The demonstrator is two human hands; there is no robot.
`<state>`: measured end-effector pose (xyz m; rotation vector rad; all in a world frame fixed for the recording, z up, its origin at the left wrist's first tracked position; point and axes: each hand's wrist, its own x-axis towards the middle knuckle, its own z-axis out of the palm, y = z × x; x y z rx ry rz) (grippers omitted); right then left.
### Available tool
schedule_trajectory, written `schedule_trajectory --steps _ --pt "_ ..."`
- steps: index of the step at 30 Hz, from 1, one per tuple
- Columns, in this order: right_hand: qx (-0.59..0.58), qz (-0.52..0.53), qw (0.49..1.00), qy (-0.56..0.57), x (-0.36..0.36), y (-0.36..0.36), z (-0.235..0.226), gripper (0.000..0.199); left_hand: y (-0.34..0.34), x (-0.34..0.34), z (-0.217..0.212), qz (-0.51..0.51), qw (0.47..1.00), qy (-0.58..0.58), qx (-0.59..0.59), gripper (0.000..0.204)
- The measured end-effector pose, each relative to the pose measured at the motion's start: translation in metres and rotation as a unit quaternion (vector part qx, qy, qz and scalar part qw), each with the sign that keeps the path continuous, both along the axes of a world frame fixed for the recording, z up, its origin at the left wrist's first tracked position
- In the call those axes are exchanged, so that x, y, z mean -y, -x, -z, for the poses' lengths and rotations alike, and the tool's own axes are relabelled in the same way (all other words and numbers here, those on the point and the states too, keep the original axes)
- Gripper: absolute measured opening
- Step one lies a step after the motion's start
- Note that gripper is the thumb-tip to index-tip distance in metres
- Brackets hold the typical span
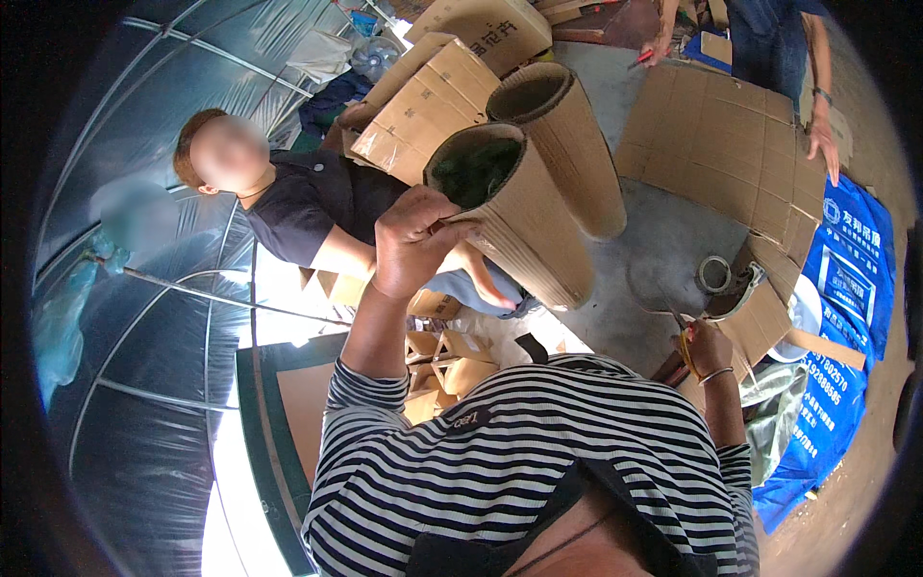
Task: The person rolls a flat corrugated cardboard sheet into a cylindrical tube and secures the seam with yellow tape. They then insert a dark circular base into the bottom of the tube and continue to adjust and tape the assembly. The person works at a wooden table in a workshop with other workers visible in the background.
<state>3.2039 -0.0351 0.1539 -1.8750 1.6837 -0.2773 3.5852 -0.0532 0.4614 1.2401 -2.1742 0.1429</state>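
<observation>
My left hand [413,236] pinches the near rim of a tapered corrugated cardboard tube [543,226], which stands on the grey table. Dark green material [476,173] shows inside its mouth. A second cardboard tube [577,154] stands right behind it. At the table's near right, my right hand [710,351] is closed around a tool with a yellow-orange handle [686,352]; its dark, narrow end points away from me, and its exact kind is unclear. Just beyond that hand are an open cardboard box [755,313] and a roll of tape [714,274].
A co-worker [317,207] at left reaches an arm beneath my left forearm. Another person [774,58] stands far right, one hand holding a red item, beside flattened cardboard [716,144]. Large boxes [428,96] stand behind the tubes. A blue printed sheet [836,288] hangs at right.
</observation>
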Motion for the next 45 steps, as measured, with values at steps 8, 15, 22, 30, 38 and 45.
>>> schedule_trajectory --steps 8,15,22,30,38,45 --pt "-0.024 -0.044 0.998 0.032 0.003 0.005 0.038 0.043 -0.029 -0.006 0.033 -0.032 0.999 0.020 0.016 0.018" --pt "0.136 0.030 0.954 0.264 0.005 -0.008 -0.015 0.041 -0.050 -0.017 0.051 -0.102 0.995 0.006 -0.007 0.024" --pt "-0.113 -0.046 0.991 0.056 0.005 -0.002 0.011 0.037 -0.043 -0.025 0.030 -0.197 0.975 0.106 0.017 0.038" --pt "-0.153 -0.089 0.983 0.042 0.007 -0.035 0.005 0.033 0.023 -0.033 0.014 -0.096 0.983 0.140 0.075 0.046" --pt "-0.060 -0.104 0.989 0.085 -0.002 -0.038 0.004 0.027 0.025 0.132 0.052 -0.077 0.973 0.128 0.178 0.052" --pt "-0.142 -0.093 0.984 -0.044 -0.034 -0.025 -0.023 0.032 0.026 0.121 0.051 -0.043 0.988 0.099 0.108 0.039"
